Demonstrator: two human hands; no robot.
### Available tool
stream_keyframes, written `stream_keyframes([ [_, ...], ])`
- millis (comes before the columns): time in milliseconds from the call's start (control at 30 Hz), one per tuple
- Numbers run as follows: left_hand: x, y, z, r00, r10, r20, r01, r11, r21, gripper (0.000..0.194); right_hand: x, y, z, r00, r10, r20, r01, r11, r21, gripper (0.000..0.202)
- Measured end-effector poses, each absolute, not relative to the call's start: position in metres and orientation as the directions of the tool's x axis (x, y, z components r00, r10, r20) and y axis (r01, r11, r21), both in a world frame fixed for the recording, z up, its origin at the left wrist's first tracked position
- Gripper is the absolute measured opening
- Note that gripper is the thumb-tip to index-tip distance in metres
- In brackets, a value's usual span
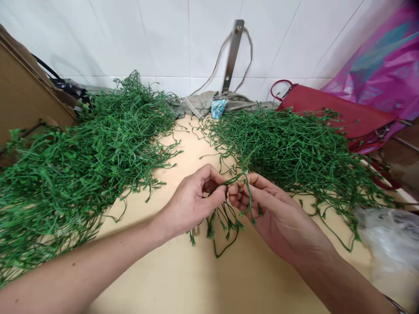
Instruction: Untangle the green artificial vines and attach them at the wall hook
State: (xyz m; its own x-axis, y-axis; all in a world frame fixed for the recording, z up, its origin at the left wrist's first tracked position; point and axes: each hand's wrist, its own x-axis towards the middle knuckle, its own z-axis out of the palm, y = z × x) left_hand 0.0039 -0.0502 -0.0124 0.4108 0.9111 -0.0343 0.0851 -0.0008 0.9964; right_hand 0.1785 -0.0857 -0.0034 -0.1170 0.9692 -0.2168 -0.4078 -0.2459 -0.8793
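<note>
Green plastic stems [229, 218] with small tufted ends hang between my two hands over the middle of the table. My left hand [196, 200] pinches them between thumb and fingers. Close beside it, my right hand [265, 203] is closed on the same strands, its fingertips almost touching the left ones. One strand loops over the right fingers. A large heap of green stems [114, 144] lies on the left, and another heap [294, 148] lies on the right.
Behind the heaps stand a patterned blue and white cup [218, 107] and an upright metal bar [233, 56] against the tiled wall. A red bag [334, 113] and a pink bag [382, 69] are at back right, clear plastic [389, 244] at right, and a cardboard box [29, 87] at left.
</note>
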Motion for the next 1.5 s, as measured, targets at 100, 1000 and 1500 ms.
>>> stream_keyframes([
  [100, 0.002, -0.049, -0.014, 0.421, 0.907, -0.017, 0.12, -0.037, 0.992, 0.012, 0.179, -0.087, -0.006, -0.198, 0.958, -0.208, -0.472, -0.279, -0.836, 0.017],
  [1000, 0.005, -0.051, -0.005, 0.522, 0.851, -0.054, -0.181, 0.173, 0.968, 0.022, 0.17, -0.09, -0.011, -0.199, 0.955, -0.221, -0.249, -0.267, -0.931, 0.036],
  [1500, 0.005, -0.05, -0.009, 0.511, 0.85, -0.13, -0.27, 0.302, 0.914, 0.028, 0.171, -0.091, -0.013, -0.331, 0.896, -0.294, -0.42, -0.419, -0.805, 0.023],
])
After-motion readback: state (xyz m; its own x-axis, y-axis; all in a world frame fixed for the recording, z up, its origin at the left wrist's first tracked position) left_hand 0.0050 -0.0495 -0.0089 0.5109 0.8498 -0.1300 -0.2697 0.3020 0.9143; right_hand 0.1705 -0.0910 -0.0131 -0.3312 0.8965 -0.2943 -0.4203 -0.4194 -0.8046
